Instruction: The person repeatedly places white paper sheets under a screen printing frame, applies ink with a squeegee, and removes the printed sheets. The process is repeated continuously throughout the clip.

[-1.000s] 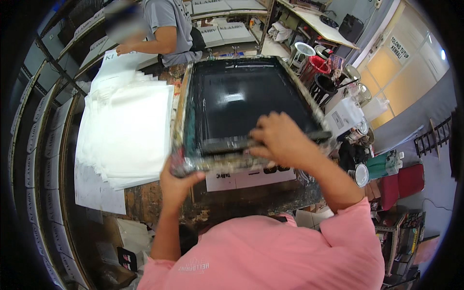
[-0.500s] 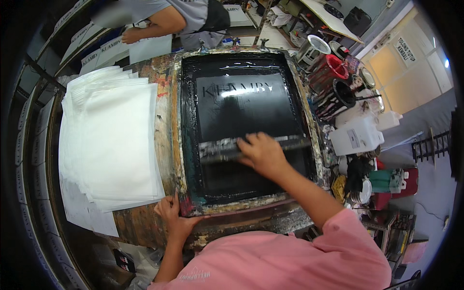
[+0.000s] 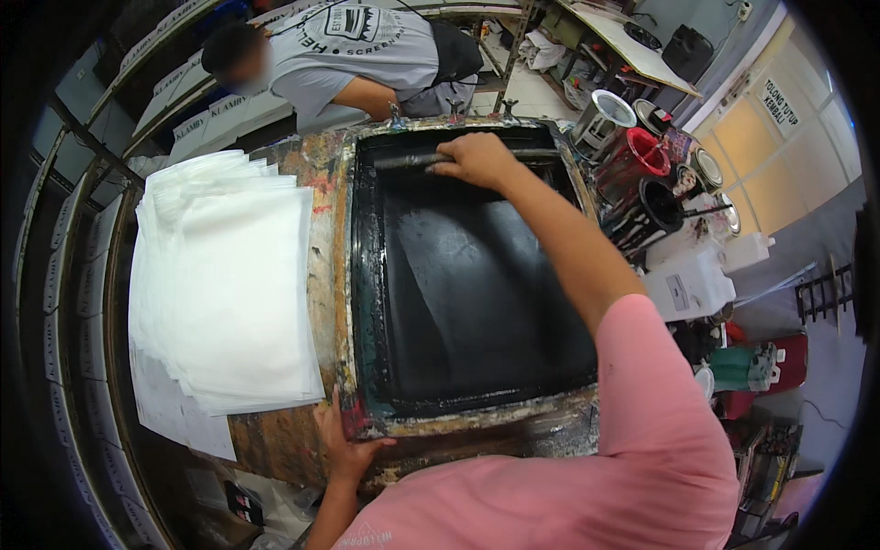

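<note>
Head view gives me a steep look down onto a paint-stained wooden desk [image 3: 275, 440], where a printing screen [image 3: 345, 302] lies flat, its black recessed surface facing up. At the far end of that recess I have the squeegee [image 3: 403, 161], a long dark bar set crosswise, nearly side to side. My right hand [image 3: 475, 160] reaches out over the screen with its grip closed around the bar near the middle, knuckles up and the pink sleeve [image 3: 651, 367] bunched at the upper arm. My left hand [image 3: 346, 449] touches the near left corner of the frame, thumb along the near edge and fingers up the outer left side; how firmly that grip presses, or whether it is really clamped, I cannot tell from here.

Just left of the screen I see a loose stack of white sheets [image 3: 229, 293], its edges fanned. Metal clamps [image 3: 454, 110] stand along the screen's far edge. To the right, I can make out a red can [image 3: 646, 151], a black-smeared can [image 3: 660, 200] and a white jug [image 3: 692, 284] crowded together. Beyond the far end, a co-worker in a grey shirt [image 3: 367, 55] bends toward the shelves on the left.
</note>
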{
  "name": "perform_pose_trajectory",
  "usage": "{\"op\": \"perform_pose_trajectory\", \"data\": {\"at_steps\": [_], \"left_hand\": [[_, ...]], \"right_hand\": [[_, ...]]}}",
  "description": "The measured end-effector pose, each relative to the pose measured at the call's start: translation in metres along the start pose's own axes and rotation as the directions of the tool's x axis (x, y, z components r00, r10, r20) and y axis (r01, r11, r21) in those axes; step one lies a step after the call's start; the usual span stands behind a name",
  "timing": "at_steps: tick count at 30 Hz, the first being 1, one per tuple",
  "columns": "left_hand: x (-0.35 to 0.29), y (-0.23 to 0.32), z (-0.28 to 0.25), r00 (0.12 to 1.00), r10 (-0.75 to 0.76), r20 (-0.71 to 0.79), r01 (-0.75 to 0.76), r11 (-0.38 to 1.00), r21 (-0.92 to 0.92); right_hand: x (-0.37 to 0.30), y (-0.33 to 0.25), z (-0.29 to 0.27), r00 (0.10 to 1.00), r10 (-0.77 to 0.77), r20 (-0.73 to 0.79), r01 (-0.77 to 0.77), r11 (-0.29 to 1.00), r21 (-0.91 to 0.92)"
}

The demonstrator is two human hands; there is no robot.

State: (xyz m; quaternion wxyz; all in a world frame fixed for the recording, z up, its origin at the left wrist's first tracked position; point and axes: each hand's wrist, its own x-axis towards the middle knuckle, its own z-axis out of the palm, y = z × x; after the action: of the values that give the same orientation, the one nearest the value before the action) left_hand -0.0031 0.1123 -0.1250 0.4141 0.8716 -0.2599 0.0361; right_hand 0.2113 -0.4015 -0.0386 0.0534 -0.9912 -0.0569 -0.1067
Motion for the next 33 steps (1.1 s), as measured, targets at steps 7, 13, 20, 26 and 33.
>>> {"op": "perform_pose_trajectory", "data": {"at_steps": [7, 13, 20, 26, 33], "left_hand": [[-0.003, -0.006, 0.001, 0.999, 0.042, -0.016, -0.041, 0.999, 0.027], [0.002, 0.015, 0.001, 0.998, 0.007, -0.066, -0.013, 0.996, -0.09], [0.08, 0.107, -0.03, 0.918, -0.098, -0.384, -0.19, 0.741, -0.644], [0.235, 0.068, 0.001, 0.752, 0.172, -0.637, -0.538, 0.719, -0.44], [0.376, -0.037, 0.127, 0.971, 0.233, -0.045, -0.236, 0.97, -0.052]], "right_hand": [[-0.127, -0.103, -0.002, 0.998, 0.054, -0.031, -0.056, 0.997, -0.048], [-0.266, -0.229, -0.075, 0.971, 0.16, 0.18, -0.169, 0.985, 0.039], [-0.235, -0.256, -0.211, 0.935, 0.016, -0.355, -0.068, 0.988, -0.136], [-0.14, -0.205, -0.277, 0.825, -0.064, -0.562, -0.066, 0.976, -0.208], [-0.097, -0.193, -0.322, 0.861, 0.028, -0.508, -0.07, 0.996, -0.064]]}}
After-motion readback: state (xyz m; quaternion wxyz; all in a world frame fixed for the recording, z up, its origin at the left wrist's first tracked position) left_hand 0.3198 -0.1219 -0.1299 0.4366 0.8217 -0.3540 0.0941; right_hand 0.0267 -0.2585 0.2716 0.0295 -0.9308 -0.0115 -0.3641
